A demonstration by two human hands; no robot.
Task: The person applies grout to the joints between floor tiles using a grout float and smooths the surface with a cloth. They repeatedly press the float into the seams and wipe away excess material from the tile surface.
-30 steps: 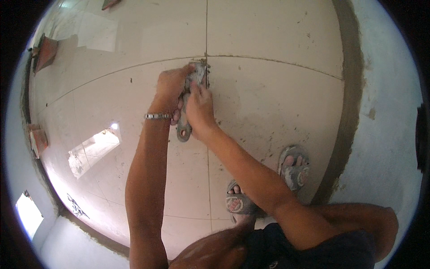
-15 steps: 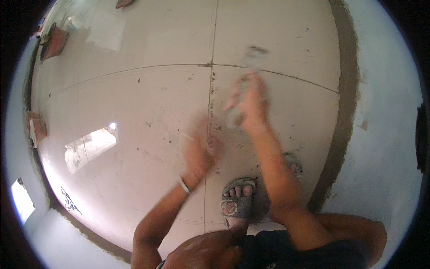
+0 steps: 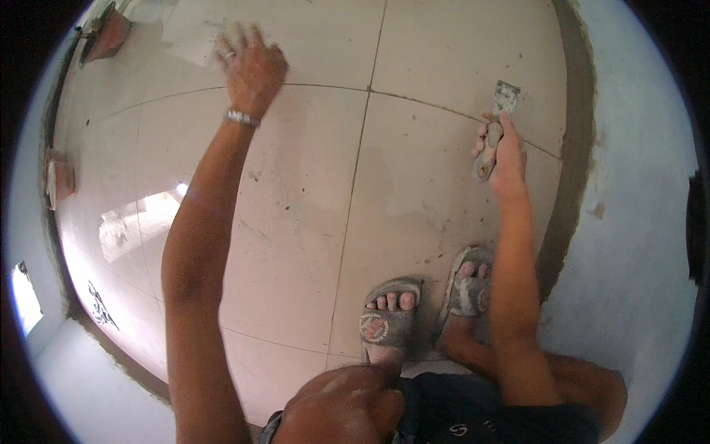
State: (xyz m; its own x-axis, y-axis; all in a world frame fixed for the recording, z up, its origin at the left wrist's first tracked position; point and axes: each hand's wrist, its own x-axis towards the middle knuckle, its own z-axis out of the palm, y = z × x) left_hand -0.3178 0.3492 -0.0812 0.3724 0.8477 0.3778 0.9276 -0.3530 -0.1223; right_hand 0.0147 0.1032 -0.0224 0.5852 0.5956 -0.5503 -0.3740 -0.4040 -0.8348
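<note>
My left hand [image 3: 255, 74] reaches far out over the tiled floor [image 3: 296, 148], palm down with its fingers spread and nothing in it. A pale band circles that wrist, and a ring shows on one finger. On the right, my right hand [image 3: 507, 152] is wrapped round the worn handle of a putty knife [image 3: 506, 98]. The knife's flat metal blade, smeared with grey, points away from me over a tile joint. A grout line [image 3: 361, 159] runs between the two hands, with dark crumbs scattered on the tiles.
My dusty slippers [image 3: 388, 318] stand on the tiles close to me. A reddish pan [image 3: 107, 35] lies at the far left, and a reddish block-like object [image 3: 59, 179] stands by the left wall. A rough cement strip [image 3: 573, 140] edges the right wall [image 3: 636, 222].
My left hand has swept forward and left, away from the middle. My right hand has moved to the right with the putty knife in it. Both were blurred by motion before.
</note>
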